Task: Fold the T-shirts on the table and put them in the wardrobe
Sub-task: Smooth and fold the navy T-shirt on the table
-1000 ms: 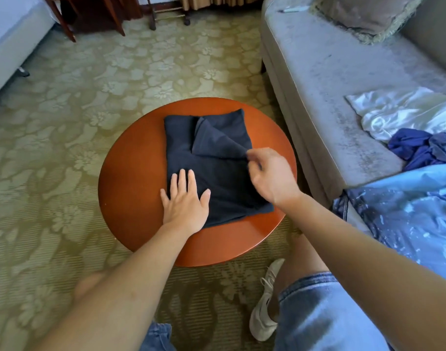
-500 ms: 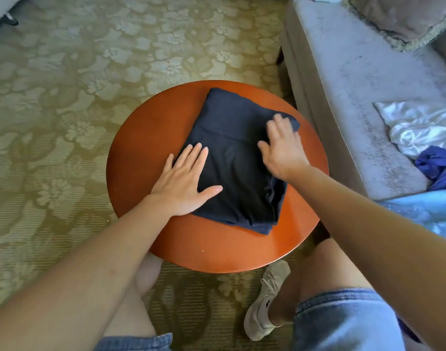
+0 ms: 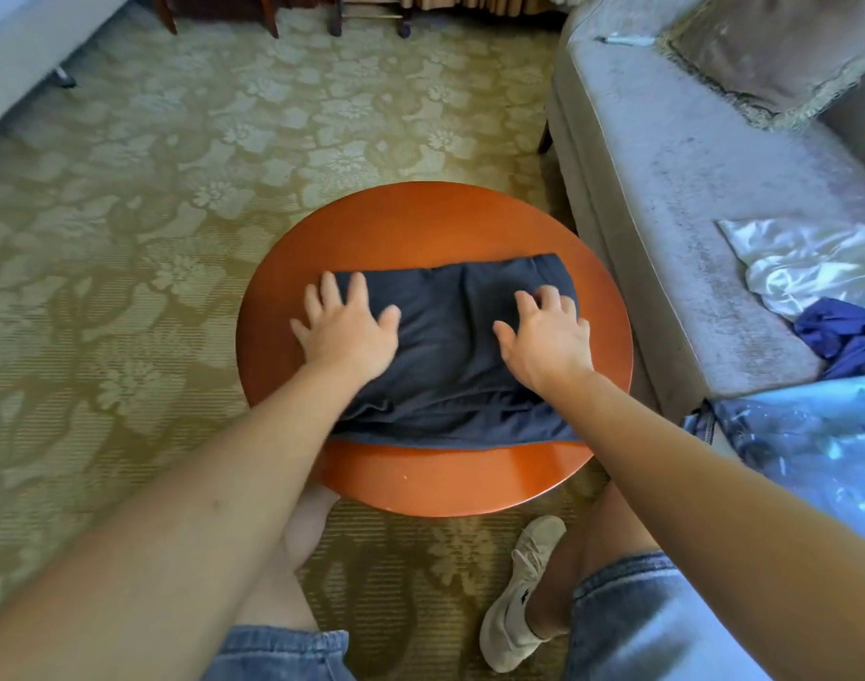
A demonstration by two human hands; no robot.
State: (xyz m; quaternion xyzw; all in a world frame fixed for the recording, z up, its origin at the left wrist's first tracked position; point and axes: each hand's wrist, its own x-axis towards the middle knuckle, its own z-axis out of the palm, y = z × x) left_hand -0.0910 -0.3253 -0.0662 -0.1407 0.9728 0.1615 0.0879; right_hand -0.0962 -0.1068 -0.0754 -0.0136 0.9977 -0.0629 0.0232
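We press our left hand [image 3: 347,331] and right hand [image 3: 548,336] flat, fingers spread, gripping nothing. The shirt [image 3: 450,356] lies under both palms, on the table [image 3: 420,223].

Both my arms reach forward and down, bare along their whole visible length. My left hand [image 3: 349,324] lies palm down, fingers spread, thumb angled out to the right. My right hand [image 3: 546,331] sits well apart from it, palm down, fingertips slightly bent, thumb pointing left. Each grip stays flat.

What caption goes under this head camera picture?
On the round table, left hand and right hand rest on a folded navy T-shirt.
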